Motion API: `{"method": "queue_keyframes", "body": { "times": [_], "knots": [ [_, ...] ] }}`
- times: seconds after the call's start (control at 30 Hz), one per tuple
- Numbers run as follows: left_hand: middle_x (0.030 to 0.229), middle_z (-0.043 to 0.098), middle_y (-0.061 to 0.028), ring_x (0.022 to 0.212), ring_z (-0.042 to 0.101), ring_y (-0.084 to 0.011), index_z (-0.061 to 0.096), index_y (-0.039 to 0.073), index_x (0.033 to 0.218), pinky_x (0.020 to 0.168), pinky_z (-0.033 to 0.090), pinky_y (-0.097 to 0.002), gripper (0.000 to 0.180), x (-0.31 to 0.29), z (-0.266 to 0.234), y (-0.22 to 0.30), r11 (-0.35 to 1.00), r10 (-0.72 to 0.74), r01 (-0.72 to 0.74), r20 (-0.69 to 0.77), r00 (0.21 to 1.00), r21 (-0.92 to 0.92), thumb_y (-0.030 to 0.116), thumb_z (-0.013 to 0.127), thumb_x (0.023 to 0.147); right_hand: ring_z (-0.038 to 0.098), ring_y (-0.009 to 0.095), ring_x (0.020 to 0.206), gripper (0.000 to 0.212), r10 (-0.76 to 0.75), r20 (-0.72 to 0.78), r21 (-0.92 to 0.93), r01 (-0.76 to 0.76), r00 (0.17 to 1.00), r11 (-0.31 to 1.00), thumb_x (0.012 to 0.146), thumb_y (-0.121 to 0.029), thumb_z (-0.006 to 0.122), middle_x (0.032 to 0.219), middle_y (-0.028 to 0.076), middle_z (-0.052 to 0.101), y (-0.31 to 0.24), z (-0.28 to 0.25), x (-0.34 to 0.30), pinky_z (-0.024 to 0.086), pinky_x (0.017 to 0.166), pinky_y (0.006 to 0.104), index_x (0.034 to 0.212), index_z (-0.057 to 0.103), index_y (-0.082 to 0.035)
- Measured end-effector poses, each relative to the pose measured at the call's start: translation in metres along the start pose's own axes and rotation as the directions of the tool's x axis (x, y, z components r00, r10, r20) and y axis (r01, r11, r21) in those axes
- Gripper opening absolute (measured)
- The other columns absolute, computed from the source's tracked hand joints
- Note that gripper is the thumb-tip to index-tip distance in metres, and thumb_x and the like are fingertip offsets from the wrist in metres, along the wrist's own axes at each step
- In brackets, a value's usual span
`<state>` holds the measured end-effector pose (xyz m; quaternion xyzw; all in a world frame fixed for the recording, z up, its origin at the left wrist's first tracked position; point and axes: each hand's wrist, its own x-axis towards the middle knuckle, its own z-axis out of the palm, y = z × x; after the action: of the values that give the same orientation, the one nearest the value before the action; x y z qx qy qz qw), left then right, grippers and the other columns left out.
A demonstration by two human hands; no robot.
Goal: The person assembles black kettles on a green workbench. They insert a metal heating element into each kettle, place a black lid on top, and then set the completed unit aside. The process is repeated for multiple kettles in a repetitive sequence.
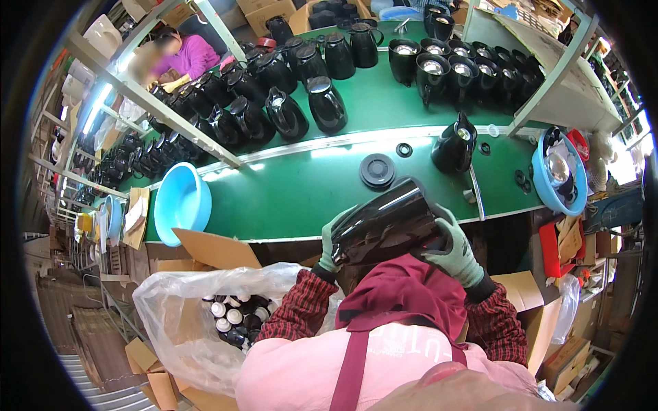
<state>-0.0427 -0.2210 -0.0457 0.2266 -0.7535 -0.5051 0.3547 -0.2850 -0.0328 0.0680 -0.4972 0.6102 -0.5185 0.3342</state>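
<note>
A glossy black jug body (384,229) lies on its side between my gloved hands, in front of the bench edge. My left hand (330,240) grips its left end. My right hand (458,252) clasps the other end, fingers wrapped around the rim. Just beyond it, on the green bench (288,195), is a round black disc-shaped part (378,170). A small black ring (404,149) lies behind that disc. To the right stands another black jug (452,147), upright, its top open with something shiny inside. A metal bar (476,193) sits by the bench's front edge.
Rows of black jugs (329,106) fill the far bench. Blue basins stand left (179,205) and right (582,195). A plastic-lined box (154,294) holds black and white parts at my lower left. A co-worker in a purple top (195,58) sits far left. A frame post (548,75) rises right.
</note>
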Motion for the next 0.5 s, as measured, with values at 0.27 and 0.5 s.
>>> {"method": "queue_keyframes", "body": {
  "times": [0.27, 0.5],
  "knots": [
    [0.135, 0.073, -0.0145, 0.119, 0.071, -0.0189, 0.063, -0.005, 0.143, 0.106, 0.055, -0.033, 0.045, 0.011, -0.009, -0.014, 0.981, -0.152, 0.149, -0.014, 0.988, -0.127, 0.004, 0.068, 0.099, 0.051, 0.037, 0.146, 0.057, 0.026, 0.039, 0.053, -0.028, 0.999, 0.998, 0.07, -0.01, 0.09, 0.158, 0.021, 0.052, 0.035, 0.001, 0.024, 0.043, 0.119, 0.0428, 0.122, 0.071, 0.003],
    [0.14, 0.07, -0.0128, 0.124, 0.068, -0.019, 0.06, -0.003, 0.147, 0.109, 0.054, -0.0336, 0.052, 0.021, -0.019, -0.019, 0.961, -0.216, 0.223, 0.06, 0.975, -0.166, 0.004, 0.071, 0.097, 0.057, 0.033, 0.139, 0.049, 0.091, 0.076, -0.05, -0.088, 0.993, 0.995, 0.07, -0.011, 0.093, 0.152, 0.019, 0.059, 0.039, -0.005, 0.048, 0.051, 0.112, 0.0409, 0.114, 0.076, 0.001]
  ]
}}
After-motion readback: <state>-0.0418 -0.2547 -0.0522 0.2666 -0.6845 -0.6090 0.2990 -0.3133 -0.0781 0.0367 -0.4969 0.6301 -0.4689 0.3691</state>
